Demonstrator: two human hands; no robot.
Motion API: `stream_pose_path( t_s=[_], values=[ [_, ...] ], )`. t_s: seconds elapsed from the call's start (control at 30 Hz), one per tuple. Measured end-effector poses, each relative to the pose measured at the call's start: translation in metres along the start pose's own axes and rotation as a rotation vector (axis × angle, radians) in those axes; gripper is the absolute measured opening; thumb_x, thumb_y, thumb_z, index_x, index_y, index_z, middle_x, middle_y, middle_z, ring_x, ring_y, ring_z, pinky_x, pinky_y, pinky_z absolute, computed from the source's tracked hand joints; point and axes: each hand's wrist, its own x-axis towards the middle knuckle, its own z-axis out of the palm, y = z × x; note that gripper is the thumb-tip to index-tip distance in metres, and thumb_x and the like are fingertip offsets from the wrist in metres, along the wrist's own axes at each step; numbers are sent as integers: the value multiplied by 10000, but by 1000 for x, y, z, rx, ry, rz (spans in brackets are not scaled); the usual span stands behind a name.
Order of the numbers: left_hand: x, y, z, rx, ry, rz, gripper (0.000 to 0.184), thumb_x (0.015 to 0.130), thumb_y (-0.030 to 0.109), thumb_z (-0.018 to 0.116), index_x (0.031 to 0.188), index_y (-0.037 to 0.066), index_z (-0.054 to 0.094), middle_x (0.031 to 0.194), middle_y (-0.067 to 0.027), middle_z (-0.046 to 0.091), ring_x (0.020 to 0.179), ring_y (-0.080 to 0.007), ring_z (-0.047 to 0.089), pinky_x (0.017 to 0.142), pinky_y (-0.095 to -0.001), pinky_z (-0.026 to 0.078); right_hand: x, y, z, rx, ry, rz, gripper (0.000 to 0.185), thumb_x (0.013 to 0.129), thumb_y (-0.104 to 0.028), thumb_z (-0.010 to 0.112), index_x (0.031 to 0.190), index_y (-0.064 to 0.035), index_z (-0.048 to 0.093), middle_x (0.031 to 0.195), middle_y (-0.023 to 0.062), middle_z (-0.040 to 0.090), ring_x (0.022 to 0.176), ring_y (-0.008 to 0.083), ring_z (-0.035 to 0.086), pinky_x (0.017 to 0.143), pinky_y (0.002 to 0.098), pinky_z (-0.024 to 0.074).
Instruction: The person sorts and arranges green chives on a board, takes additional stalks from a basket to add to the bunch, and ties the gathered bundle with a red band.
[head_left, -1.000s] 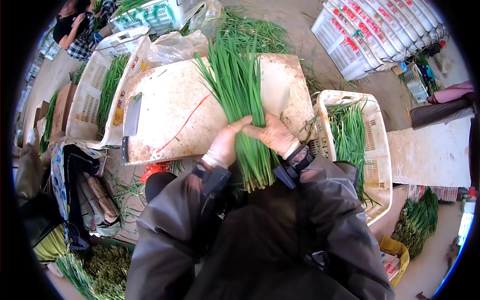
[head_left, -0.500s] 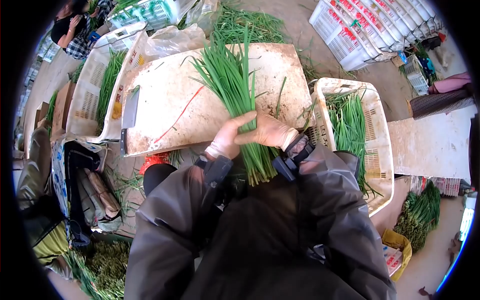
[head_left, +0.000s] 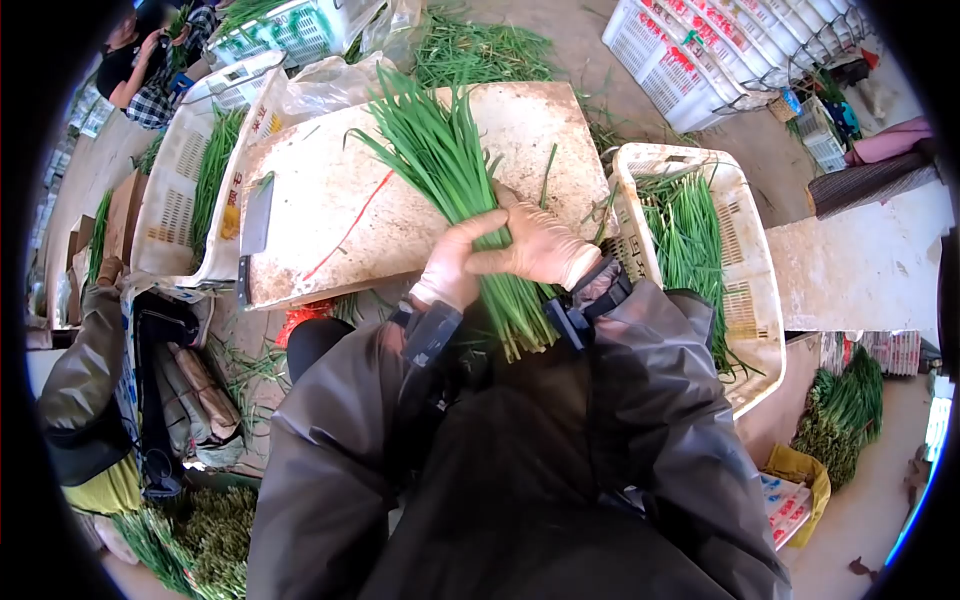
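Note:
A thick bunch of garlic chives (head_left: 440, 160) slants across the near edge of a whitish board (head_left: 320, 190), leaves up and to the left, cut ends toward my lap. My left hand (head_left: 452, 265), in a thin pale glove, wraps the bunch's left side. From the right, my gloved right hand (head_left: 540, 246) closes round it, and the fingers of both hands meet over the stems. A red tie (head_left: 350, 222) lies on the board beside the leaves. Near the board's left edge rests a cleaver (head_left: 257, 215) with a dark handle. A few loose leaves (head_left: 549, 175) lie right of the bunch.
At my right stands a white crate (head_left: 750, 270) with more chives. Another crate (head_left: 175, 200) is at left, beside a co-worker's sleeve (head_left: 85, 360). Loose greens (head_left: 480, 50) lie behind the board. Stacked white crates (head_left: 690, 60) stand at the back right.
The bunch leans further left, and my right fingers sit higher around it. The co-worker's arm at left has reached forward. The whole view has shifted slightly.

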Motion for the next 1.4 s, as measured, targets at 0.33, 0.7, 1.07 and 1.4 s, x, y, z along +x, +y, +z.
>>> stream_pose_path(
  t_s=[0.33, 0.7, 1.07, 1.4],
  values=[
    [-17, 43, 11, -295, 87, 144, 144, 923, 117, 712, 1055, 83, 667, 939, -63, 691, 865, -250, 678, 828, -428, 582, -83, 39, -12, 284, 512, 140, 195, 950, -89, 676, 1108, 24, 687, 926, 79, 720, 843, 139, 666, 795, 270, 531],
    [-33, 50, 16, -340, -69, 257, 169, 941, 135, 699, 1094, 79, 655, 974, -66, 684, 921, -252, 670, 888, -430, 565, -115, -19, 56, 1020, 440, 261, 94, 946, -97, 759, 903, -28, 712, 751, 15, 660, 667, 84, 570, 638, 232, 451],
    [-28, 83, -28, -333, -246, 533, 443, 918, 188, 701, 1323, 48, 593, 1103, -77, 665, 1086, -284, 636, 1014, -469, 518, -135, 28, 37, -664, 7, 654, 220, 869, -255, 677, 896, -63, 781, 893, 149, 761, 905, 310, 742, 786, 443, 568],
    [-52, 87, -22, -237, -414, 518, 676, 832, 245, 746, 1442, 66, 513, 1104, -57, 634, 1025, -250, 609, 981, -441, 509, -107, 38, 43, 236, 473, 83, 358, 993, -273, 702, 1221, 2, 681, 1069, 169, 744, 990, 263, 710, 920, 355, 539]
  ],
)
